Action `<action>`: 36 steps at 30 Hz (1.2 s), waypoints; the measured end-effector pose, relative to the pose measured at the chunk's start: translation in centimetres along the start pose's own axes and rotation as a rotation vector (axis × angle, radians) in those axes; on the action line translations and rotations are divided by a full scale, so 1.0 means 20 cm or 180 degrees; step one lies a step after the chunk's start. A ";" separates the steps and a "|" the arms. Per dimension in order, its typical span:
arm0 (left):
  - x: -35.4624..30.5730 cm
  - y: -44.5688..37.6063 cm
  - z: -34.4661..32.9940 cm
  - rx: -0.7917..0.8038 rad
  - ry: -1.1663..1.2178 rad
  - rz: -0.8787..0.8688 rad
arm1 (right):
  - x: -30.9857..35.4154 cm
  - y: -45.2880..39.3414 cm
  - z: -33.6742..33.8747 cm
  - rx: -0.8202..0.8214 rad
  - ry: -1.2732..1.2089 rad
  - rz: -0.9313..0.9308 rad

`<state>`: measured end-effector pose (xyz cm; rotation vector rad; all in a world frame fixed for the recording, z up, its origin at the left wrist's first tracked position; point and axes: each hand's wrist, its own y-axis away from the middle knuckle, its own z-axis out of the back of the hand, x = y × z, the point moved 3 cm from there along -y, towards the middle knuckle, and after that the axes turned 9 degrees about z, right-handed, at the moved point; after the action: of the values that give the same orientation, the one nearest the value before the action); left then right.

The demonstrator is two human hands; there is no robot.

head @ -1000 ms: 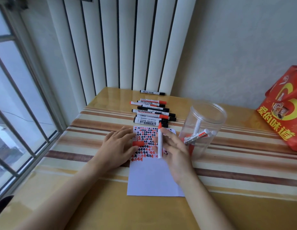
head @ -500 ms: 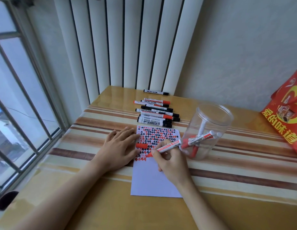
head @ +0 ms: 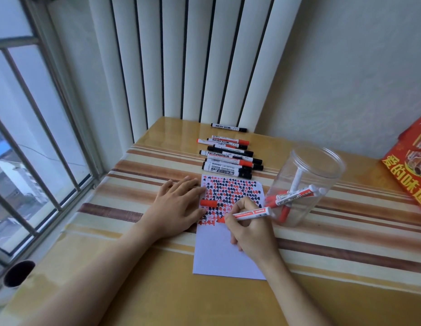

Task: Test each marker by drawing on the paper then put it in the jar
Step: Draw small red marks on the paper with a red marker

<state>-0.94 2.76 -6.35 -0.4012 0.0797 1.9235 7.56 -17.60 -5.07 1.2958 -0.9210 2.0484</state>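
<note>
two hands on the job: right hand (head: 250,234) pinches the red marker (head: 248,214) in a writing grip, fingers curled round the barrel near the nib, nib down on the paper (head: 228,252) at the lower edge of the red and black marks. left hand (head: 179,205) lies flat, fingers straight and slightly spread, pinning the paper's left edge; the red cap (head: 208,203) sits at its fingertips, and we can't tell if it's lightly held or just lying there.

key relation for what we'd do next: the marker's long axis runs nib-left to tail-right, tail pointing at the jar (head: 303,184), which stands just beside the right hand on its far-right side. cap is on the left hand's side, so our guess is cap on first, then a short lift up and over the rim.

materials: jar is clear, thin-walled plastic, round, open-topped, with a few markers leaning inside. marker barrel is smooth white plastic with a red label. paper is a thin white sheet. table (head: 345,290) is glossy, striped, likely slippery. spare markers (head: 228,161) lie in a row behind the paper.
</note>
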 end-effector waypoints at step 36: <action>0.01 -0.01 -0.01 -0.0056 0.0035 -0.0043 | 0.00 -0.01 0.00 0.0047 0.0032 0.0003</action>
<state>-0.70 3.02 -6.56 -0.4231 0.0671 1.9100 7.69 -17.54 -5.01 1.2918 -0.9037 2.0644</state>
